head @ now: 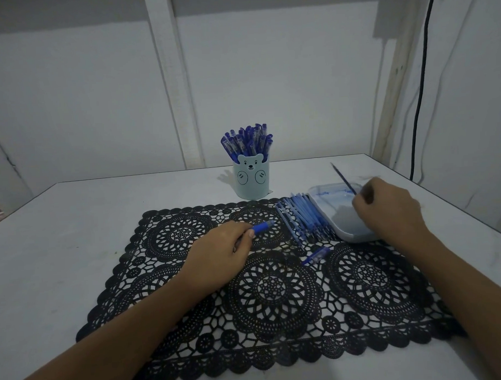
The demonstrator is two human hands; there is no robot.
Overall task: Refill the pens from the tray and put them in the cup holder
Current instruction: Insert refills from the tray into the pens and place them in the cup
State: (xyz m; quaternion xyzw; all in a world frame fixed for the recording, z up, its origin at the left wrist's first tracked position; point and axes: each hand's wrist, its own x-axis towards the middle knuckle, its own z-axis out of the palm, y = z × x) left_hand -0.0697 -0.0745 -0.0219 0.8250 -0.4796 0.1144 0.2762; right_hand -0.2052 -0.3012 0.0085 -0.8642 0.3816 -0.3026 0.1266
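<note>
Pens with blue caps stand packed upright in the cup holder at the far middle of the white table. A black lace placemat covers much of the table's near half, and both forearms reach across it. At the mat's far right corner sits a pale shallow tray, its near edge overlapping the lace. Just beyond the mat's far edge is the cup holder, light blue with a bear face on its front. A pile of thin blue sticks lies on the mat, touching the tray's left side; whether they are refills or empty barrels is hard to tell. The right hand hovers over the tray with its fingers bunched together, pinching a thin dark refill that slants up and to the left away from the knuckles. The left hand rests on the mat well left of the tray, fingers curled round a pen barrel whose blue end sticks out toward the pile. A small blue pen piece, perhaps a cap, lies alone on the lace between the two hands, near the pile's front end.
</note>
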